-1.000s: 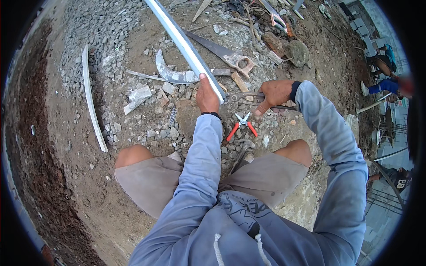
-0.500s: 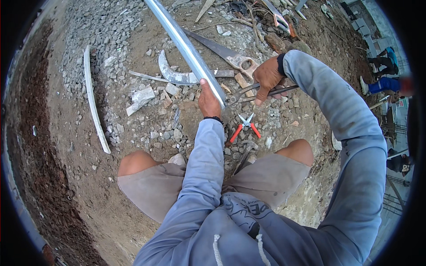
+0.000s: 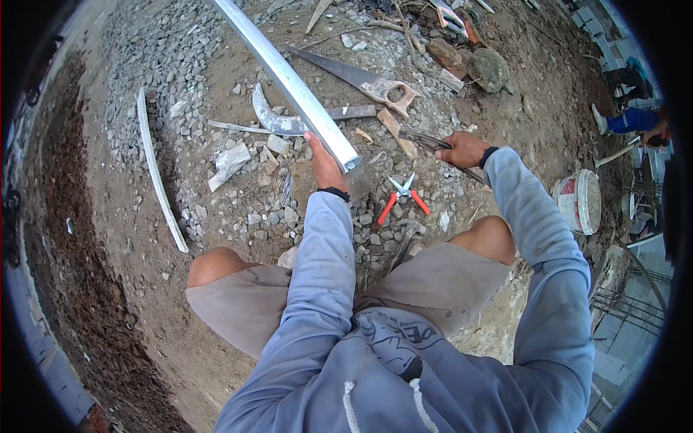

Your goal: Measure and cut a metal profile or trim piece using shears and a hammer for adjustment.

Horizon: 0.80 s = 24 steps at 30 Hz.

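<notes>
My left hand [image 3: 325,164] is closed around the near end of a long silvery metal channel [image 3: 278,76], which slants up toward the far left. To the right, my right hand [image 3: 462,150] grips dark, long-handled pincers [image 3: 424,139]. Their jaws point left, apart from the channel's end. Between my knees and the hands, red-handled snips [image 3: 402,198] lie spread on the stony ground. Beyond the hands are a handsaw [image 3: 354,78] with a worn handle and a hooked blade [image 3: 273,119], partly covered by the channel.
A curved pale strip [image 3: 155,169] lies at left, beside a gravel heap [image 3: 162,50]. Another saw [image 3: 451,18] and a round stone [image 3: 489,70] are at the far right. A whitish bucket [image 3: 577,202] stands right of my arm. Another person [image 3: 628,123] is at the right edge.
The pincers have come away from the channel's end, moving right with my right hand. The channel's near end has shifted slightly left, still in my left hand.
</notes>
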Tool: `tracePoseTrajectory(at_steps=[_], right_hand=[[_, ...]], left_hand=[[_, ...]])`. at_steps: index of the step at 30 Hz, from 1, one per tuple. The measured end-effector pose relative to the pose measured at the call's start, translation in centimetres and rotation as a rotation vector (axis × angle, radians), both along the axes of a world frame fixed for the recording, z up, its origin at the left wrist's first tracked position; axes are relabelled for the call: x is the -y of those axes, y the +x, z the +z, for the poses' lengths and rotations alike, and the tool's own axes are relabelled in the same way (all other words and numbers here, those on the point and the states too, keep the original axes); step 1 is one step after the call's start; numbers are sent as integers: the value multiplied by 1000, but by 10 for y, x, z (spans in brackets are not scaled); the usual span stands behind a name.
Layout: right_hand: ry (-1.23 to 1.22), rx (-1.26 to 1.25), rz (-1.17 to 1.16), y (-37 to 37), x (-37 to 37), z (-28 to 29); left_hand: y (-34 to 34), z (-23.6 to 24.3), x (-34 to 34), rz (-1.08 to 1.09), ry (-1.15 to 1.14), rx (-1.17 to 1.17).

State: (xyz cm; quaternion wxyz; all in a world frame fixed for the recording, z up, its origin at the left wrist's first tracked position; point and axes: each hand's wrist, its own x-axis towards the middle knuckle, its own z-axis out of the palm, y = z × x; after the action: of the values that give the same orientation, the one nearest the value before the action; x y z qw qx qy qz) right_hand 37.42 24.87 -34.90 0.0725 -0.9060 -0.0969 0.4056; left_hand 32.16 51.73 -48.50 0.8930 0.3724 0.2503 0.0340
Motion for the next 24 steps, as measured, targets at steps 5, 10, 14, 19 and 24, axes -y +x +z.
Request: tracePoseTrajectory(at_steps=[5,10,14,19,24], right_hand=[[-135,75,80,-10,40,-68],[-92,149,-149,-42,88,-151],[49,170,-395,-65,89,-174],[136,571,-261,-60,69,-169],[341,745,12,-26,11,-165]], left_hand=[[-18,10,-15,-136,204,-44],[-36,28,-21,-233,223,-48],[-45,38,-28,-220,203,-24],[-51,40,-11,-260,193,-72],[-57,39,1,-219,174,-108]])
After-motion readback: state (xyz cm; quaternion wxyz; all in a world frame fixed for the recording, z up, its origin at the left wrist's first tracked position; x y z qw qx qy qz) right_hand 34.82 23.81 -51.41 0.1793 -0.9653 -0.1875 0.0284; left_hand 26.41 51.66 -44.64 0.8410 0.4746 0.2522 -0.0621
